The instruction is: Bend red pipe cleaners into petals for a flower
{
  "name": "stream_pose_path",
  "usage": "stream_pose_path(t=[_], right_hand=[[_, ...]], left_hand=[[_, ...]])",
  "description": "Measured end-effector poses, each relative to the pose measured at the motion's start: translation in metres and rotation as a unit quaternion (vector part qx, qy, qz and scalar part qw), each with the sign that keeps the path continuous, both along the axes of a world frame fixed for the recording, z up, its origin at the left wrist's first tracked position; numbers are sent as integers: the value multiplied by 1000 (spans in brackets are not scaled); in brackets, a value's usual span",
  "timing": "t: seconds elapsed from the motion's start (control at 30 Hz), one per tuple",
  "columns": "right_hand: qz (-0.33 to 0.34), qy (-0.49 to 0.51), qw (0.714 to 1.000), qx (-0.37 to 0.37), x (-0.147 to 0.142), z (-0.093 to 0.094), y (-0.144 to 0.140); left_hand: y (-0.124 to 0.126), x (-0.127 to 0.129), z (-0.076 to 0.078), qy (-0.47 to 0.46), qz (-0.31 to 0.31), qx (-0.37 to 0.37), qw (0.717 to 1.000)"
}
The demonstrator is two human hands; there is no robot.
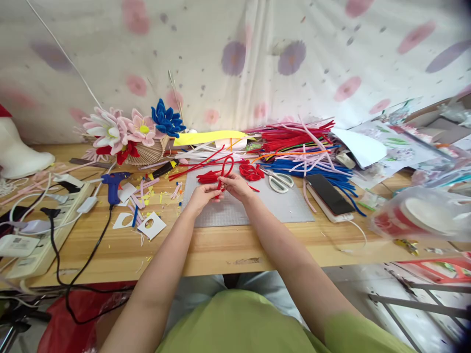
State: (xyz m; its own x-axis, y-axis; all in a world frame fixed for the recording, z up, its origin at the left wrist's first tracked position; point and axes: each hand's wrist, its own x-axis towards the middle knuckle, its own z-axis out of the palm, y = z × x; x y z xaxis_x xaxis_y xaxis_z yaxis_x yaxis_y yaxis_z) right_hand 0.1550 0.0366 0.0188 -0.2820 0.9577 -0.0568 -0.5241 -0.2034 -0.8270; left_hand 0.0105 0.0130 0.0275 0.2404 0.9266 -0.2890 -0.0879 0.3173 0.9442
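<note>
Red pipe cleaner (225,169) pinched between both hands (221,191) above grey mat (257,206); woven basket (147,153) full of flowers (128,128) beyond.

I sit at a long pale wooden table (228,247) with a visible grain. Behind it hangs a white cloth backdrop (257,63) printed with pink and purple flowers, falling in soft folds. Even daylight fills the space. Below the table's right end I see grey floor (401,318) and a red metal frame (437,268).
</note>
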Motion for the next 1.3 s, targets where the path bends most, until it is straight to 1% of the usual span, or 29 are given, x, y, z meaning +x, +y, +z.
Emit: stream_pose_path(t=[0.1, 0.2, 0.27, 0.37, 0.4, 0.57, 0.67, 0.73, 0.83, 0.9, 0.93, 1.0, 1.07, 1.1, 1.23, 1.3], right_hand=[[5, 23, 999, -38, 2, 15, 11], [11, 53, 995, -88, 2, 22, 16], [9, 66, 990, -124, 3, 23, 17], [-14, 74, 982, -172, 6, 22, 18], [-20, 72, 981, -179, 9, 22, 20], [-55, 73, 983, -158, 26, 22, 32], [-71, 83, 982, -155, 33, 22, 38], [-41, 82, 984, -151, 34, 21, 37], [77, 37, 988, -128, 27, 18, 31], [165, -13, 981, -102, 21, 16, 27], [182, -33, 979, -81, 18, 15, 26], [176, -74, 980, -51, 16, 13, 26], [162, -110, 980, -36, 16, 14, 30], [167, -125, 978, -31, 17, 14, 32], [225, -147, 963, -19, 20, 19, 40], [233, -149, 961, -27, 20, 21, 43]], left_hand=[[4, 1, 18, -11, -23, -21, 999], [5, 4, 27, -6, -24, -34, 999], [3, 6, 28, 1, -28, -42, 999], [-4, 9, 27, 23, -47, -56, 997], [-7, 9, 26, 27, -44, -60, 997], [-15, 8, 23, 40, -64, -97, 992], [-12, 9, 20, 15, -22, -100, 995], [-8, 10, 18, -15, 16, -96, 995], [-1, 14, 17, -63, 65, -94, 991], [2, 18, 16, -81, 89, -92, 988], [3, 19, 16, -82, 96, -90, 988], [4, 21, 14, -69, 101, -85, 989], [5, 23, 13, -43, 97, -74, 992], [5, 23, 12, -27, 92, -68, 993], [5, 23, 12, 21, 64, -48, 997], [4, 23, 14, 26, 60, -50, 997]])
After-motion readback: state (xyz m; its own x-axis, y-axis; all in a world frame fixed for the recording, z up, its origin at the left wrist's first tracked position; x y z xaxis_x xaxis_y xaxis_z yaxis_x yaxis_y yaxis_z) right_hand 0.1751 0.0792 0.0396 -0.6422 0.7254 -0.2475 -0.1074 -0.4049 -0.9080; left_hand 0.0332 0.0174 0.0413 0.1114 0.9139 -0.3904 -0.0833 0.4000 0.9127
